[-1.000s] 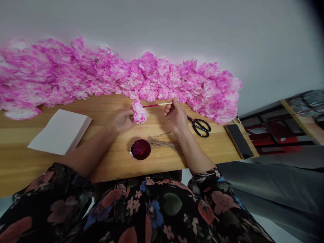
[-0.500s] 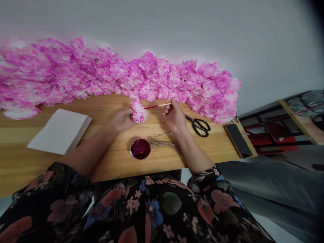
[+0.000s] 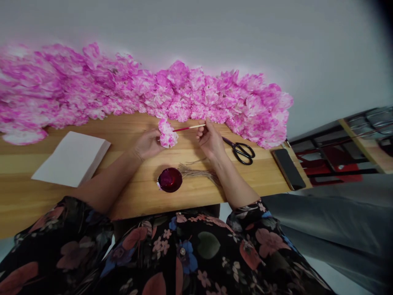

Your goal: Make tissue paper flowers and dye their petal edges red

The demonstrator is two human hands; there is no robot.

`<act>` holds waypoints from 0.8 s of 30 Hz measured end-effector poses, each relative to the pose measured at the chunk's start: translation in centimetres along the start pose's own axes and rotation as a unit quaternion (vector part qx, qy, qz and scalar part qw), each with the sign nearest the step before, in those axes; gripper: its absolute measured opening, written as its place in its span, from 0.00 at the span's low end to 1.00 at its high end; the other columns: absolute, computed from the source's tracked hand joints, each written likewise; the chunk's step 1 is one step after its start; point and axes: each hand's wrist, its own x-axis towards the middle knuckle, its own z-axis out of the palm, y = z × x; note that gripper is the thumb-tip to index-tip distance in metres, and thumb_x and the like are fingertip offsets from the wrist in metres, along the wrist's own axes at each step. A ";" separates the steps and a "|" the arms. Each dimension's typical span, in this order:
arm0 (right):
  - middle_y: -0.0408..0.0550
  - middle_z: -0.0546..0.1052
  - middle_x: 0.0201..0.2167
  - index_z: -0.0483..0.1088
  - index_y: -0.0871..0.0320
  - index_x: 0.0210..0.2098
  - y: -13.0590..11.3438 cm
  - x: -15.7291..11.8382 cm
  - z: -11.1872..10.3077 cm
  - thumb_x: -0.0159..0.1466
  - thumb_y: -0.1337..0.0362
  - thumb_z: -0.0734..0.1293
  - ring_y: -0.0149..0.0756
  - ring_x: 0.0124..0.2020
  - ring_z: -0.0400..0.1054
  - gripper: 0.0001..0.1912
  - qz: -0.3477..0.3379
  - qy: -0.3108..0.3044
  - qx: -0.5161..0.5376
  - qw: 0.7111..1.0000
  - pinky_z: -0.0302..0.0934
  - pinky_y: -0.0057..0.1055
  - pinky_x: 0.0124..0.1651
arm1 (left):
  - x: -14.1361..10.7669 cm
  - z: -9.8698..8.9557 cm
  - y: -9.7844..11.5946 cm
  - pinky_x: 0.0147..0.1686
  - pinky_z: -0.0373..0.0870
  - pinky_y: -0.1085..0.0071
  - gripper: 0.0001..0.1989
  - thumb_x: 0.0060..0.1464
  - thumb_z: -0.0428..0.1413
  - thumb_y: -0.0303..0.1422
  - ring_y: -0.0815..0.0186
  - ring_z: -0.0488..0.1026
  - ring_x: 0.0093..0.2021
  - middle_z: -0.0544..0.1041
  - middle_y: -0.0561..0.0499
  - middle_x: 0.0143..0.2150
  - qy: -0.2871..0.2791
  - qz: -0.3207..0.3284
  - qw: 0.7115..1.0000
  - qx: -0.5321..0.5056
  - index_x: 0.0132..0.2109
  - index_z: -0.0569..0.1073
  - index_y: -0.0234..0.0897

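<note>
My left hand (image 3: 149, 144) is closed on a pink-and-white paper flower (image 3: 167, 134), holding it from its left side. My right hand (image 3: 210, 139) pinches a thin stick (image 3: 188, 128), pale near my fingers and dark red toward the flower. The stick's red tip meets the flower's petals; whether it presses in I cannot tell. Below, between my forearms, stands a small bowl of dark magenta liquid (image 3: 170, 180). Thin brown stems (image 3: 198, 172) lie beside the bowl and run under my right wrist.
Pink flowers (image 3: 129, 90) are heaped along the wall side of the wooden table (image 3: 129, 200). A white paper stack (image 3: 69, 157) lies left, black-handled scissors (image 3: 243, 153) and a phone (image 3: 288, 169) right. Another person's grey-clothed leg (image 3: 331, 217) is beside the table. A shelf (image 3: 365, 143) stands further right.
Both hands keep their hold on the flower and the stick. The whole view has shifted very slightly; the stick's tip stays at the petals.
</note>
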 end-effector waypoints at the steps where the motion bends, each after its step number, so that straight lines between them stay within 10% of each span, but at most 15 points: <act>1: 0.33 0.71 0.20 0.74 0.54 0.31 0.1 0.0 0.0 0.67 0.50 0.80 0.23 0.22 0.63 0.19 -0.001 -0.001 -0.011 1.000 0.61 0.21 0.27 | 0.0 0.1 0.0 0.47 0.75 0.61 0.10 0.50 0.68 0.22 0.60 0.75 0.36 0.76 0.49 0.32 0.006 0.000 1.000 0.001 0.36 0.76 0.37; 24: 0.33 0.66 0.18 0.71 0.53 0.27 0.3 0.4 -0.3 0.68 0.43 0.78 0.25 0.21 0.61 0.25 -0.051 -0.010 -0.044 0.998 0.61 0.24 0.27 | -0.3 1.2 0.4 0.49 0.77 0.63 0.10 0.49 0.62 0.18 0.62 0.75 0.38 0.77 0.47 0.36 0.059 -0.001 0.998 -0.032 0.38 0.77 0.35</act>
